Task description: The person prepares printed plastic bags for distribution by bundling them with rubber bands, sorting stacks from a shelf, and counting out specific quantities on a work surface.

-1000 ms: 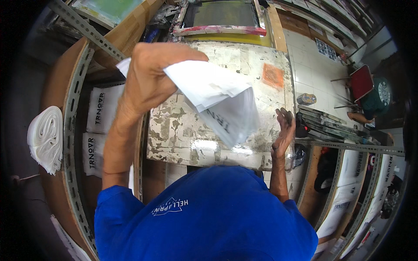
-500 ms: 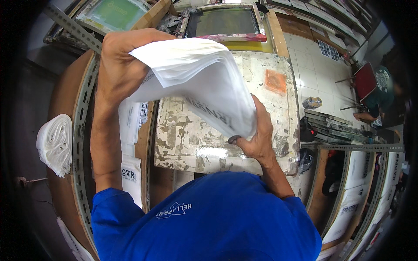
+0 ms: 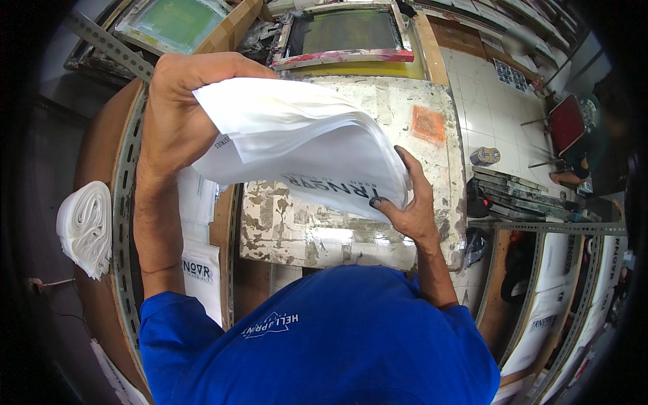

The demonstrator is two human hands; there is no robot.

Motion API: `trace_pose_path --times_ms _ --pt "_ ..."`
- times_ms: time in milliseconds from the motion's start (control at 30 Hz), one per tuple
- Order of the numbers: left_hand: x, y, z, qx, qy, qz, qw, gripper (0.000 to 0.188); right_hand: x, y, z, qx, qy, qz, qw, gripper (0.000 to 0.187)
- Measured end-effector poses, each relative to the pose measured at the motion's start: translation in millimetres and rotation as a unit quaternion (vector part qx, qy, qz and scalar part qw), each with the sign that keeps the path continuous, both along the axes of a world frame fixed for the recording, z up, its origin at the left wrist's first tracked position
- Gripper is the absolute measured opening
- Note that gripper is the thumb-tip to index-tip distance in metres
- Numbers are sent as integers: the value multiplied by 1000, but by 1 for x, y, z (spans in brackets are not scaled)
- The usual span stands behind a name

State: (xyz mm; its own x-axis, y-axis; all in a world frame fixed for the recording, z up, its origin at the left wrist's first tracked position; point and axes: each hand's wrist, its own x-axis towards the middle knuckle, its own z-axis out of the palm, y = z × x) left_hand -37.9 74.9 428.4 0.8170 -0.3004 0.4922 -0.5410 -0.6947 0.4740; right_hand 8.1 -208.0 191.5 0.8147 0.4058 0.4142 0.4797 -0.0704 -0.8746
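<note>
A thick stack of white, thin plastic bags (image 3: 297, 145) with dark print bows upward between my two hands. My left hand (image 3: 182, 111) grips its left end, and the loose corners fan out beside the fingers. At the other end my right hand (image 3: 413, 202) is closed round the edge, its darkened thumb on the near face and fingers behind. Both hands hold the stack above a paint-stained white work board (image 3: 304, 243). An orange patch (image 3: 428, 125) marks the board's far right part.
Framed printing screens (image 3: 344, 34) stand beyond the board, with a green one (image 3: 179, 23) farther left. A folded white bundle (image 3: 86, 228) lies on the brown shelf at left. Racks at right hold printed white sheets (image 3: 540, 324). A tin (image 3: 484, 156) and red chair (image 3: 565, 125) stand on the tiled floor.
The stack has flattened from a steep bend into a lower arch, and more print shows. My right hand has moved slightly right; my left hand has shifted a little left.
</note>
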Motion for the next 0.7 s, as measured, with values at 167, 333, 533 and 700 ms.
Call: trace_pose_path --times_ms 167,333,533,700 --pt "-1 2 4 3 -1 -7 1000 16 1 -1 -25 83 -203 -67 973 78" --pt "-3 11 2 -17 1 -14 1000 17 3 0 -26 4 -209 -51 977 37" --pt "-9 12 6 -17 8 -13 1000 19 3 -1 -27 -42 -227 -58 971 39" --pt "-3 15 9 -35 21 -62 997 32 7 -3 -17 -105 -225 -84 965 43"
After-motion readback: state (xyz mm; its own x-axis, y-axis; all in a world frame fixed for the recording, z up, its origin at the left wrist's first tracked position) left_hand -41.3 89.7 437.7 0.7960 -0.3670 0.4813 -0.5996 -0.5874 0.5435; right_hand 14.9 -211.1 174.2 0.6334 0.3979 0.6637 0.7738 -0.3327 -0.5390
